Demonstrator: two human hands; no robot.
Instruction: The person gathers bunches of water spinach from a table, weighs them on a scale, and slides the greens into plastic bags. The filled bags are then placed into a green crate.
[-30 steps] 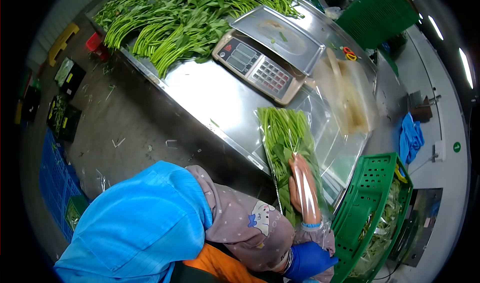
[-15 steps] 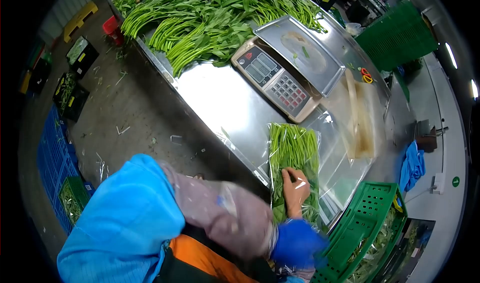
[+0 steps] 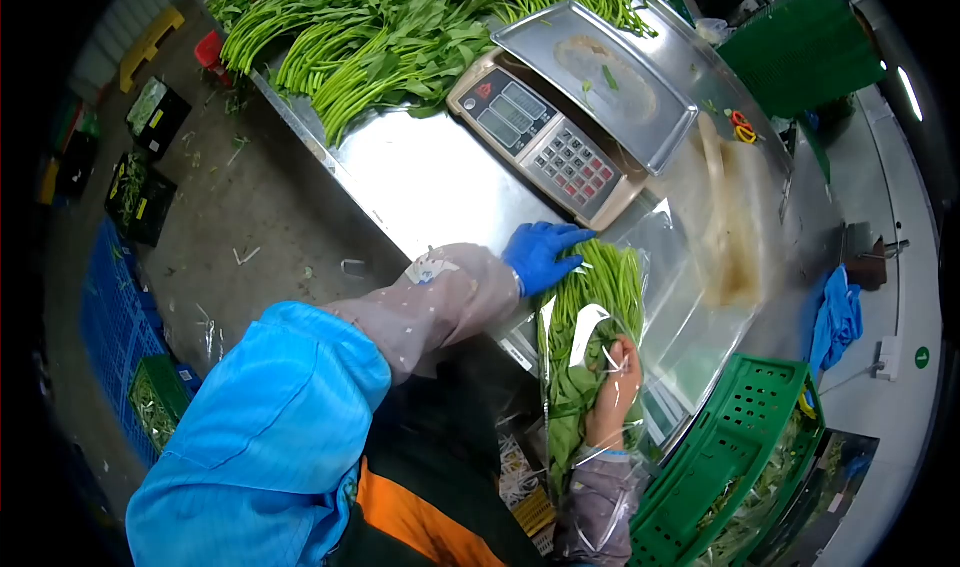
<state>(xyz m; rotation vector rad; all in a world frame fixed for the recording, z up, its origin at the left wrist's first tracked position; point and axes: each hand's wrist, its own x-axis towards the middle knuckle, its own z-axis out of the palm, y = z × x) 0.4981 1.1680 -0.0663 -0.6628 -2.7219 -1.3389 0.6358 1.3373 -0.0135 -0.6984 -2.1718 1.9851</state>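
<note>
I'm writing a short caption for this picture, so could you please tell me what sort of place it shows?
Probably a vegetable packing room: a heap of greens and a scale share a metal table, with a filled clear bag near the scale.

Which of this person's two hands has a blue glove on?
The left hand, at the stem end of the bunched greens. The right hand, by the leaves, is ungloved.
</note>
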